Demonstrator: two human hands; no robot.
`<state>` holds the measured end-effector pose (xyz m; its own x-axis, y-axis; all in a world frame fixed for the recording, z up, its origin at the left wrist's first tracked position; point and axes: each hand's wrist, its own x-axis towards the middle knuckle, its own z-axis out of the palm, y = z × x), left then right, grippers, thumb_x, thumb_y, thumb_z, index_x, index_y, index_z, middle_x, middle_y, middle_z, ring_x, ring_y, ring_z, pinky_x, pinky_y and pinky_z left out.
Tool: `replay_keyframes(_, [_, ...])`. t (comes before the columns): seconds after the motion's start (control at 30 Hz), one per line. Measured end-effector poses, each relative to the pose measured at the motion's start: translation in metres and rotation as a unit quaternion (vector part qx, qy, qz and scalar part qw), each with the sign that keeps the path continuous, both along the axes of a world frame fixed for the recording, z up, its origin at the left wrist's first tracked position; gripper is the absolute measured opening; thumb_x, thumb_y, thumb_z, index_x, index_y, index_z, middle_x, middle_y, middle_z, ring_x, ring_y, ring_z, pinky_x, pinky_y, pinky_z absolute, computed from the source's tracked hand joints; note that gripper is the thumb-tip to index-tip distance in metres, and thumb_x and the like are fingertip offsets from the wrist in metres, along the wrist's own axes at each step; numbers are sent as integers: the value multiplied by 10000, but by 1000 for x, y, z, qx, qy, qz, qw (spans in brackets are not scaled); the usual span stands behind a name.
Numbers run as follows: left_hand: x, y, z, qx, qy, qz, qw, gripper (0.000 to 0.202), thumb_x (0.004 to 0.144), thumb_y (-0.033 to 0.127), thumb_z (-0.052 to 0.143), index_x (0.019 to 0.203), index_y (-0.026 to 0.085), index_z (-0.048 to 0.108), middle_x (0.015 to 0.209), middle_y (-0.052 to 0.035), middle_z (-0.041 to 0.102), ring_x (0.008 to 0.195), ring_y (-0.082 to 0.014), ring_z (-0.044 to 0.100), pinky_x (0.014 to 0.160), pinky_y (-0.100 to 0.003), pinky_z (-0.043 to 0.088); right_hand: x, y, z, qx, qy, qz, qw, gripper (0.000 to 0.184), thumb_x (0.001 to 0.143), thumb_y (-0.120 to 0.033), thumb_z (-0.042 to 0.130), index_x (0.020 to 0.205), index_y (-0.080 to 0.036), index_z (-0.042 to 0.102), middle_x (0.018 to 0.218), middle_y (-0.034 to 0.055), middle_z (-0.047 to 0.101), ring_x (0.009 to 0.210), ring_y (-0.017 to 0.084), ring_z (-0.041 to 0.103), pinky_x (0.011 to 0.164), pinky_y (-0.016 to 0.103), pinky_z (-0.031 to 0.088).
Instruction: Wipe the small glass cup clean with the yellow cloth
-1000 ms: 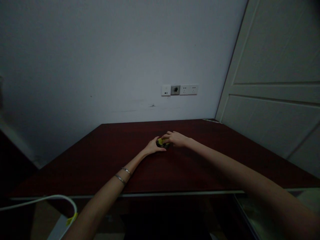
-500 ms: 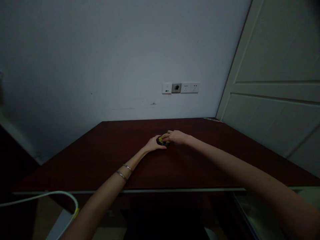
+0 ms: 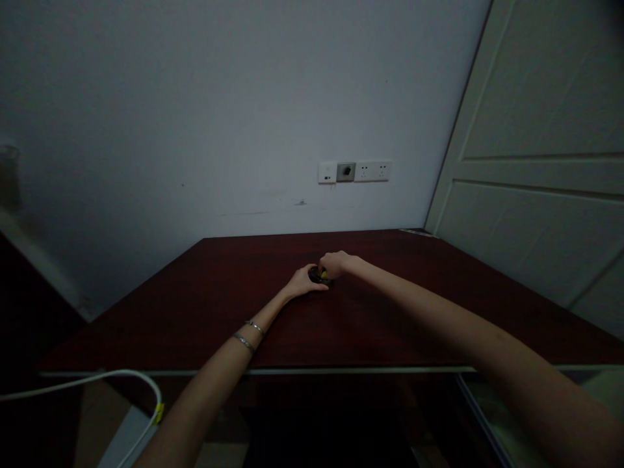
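Note:
Toward the far middle of the table, my left hand (image 3: 301,282) is wrapped round the near left side of a small dark, shiny round dish (image 3: 316,275). My right hand (image 3: 333,263) reaches over the dish from the right, its fingers curled and closed on a yellow soft-looking piece (image 3: 324,275). Most of that piece is hidden by the fingers, so I cannot tell whether it is a sponge or a cloth. It sits at the inside of the dish. Two silver bracelets circle my left wrist.
The dark red wooden table (image 3: 234,260) runs back to a pale wall (image 3: 244,117) with sockets (image 3: 373,171) on it. At the right stands a white panelled door (image 3: 536,130). A white cable (image 3: 121,373) loops by the table's front left edge.
My right fingers have curled in more tightly and less of the yellow piece shows. More of the dark dish is visible. My left hand keeps its hold; the view has shifted slightly.

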<state>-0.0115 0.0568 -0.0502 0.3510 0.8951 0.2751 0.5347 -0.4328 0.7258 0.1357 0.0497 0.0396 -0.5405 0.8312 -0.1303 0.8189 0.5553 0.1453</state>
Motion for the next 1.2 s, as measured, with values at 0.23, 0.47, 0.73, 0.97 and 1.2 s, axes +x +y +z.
replay_keyframes(0.23, [0,-2,2,8,12,-2,1000,819,455,455,774,1163,141,511,1060,-104,622,983,-261,574,858,-352,446,12,15,4,-146,88,-9,985,252,593,-177,517,776,-128,683,600,49,623,494,133,537,453,221,376])
replay_keyframes(0.47, [-1,-4,4,3,-2,-32,999,801,475,449,768,1172,151,509,1109,-98,604,1033,-246,554,896,-340,426,51,25,-16,-272,330,-46,903,334,482,-75,461,764,-156,620,472,-58,531,404,74,444,386,169,316])
replay_keyframes(0.73, [-1,-1,0,-25,-25,-33,999,863,469,427,776,1218,140,454,1135,-121,590,1062,-254,545,930,-373,411,96,13,-52,-278,703,-114,644,405,623,-211,439,1015,-178,535,960,72,654,790,191,630,616,283,506])
replay_keyframes(0.97, [1,-4,1,-37,-26,-46,998,928,498,435,761,1279,127,365,1231,-150,514,1121,-248,500,974,-367,367,87,10,-52,-209,727,-106,645,506,720,-439,571,1159,-204,482,961,72,649,672,150,615,543,232,482])
replay_keyframes(1.2, [4,1,2,36,102,4,994,831,482,557,717,1166,124,529,1237,-168,507,1300,-344,235,1078,-462,96,74,22,-60,-29,648,-78,757,406,693,-410,604,1008,-153,602,965,55,639,855,182,595,764,289,467])
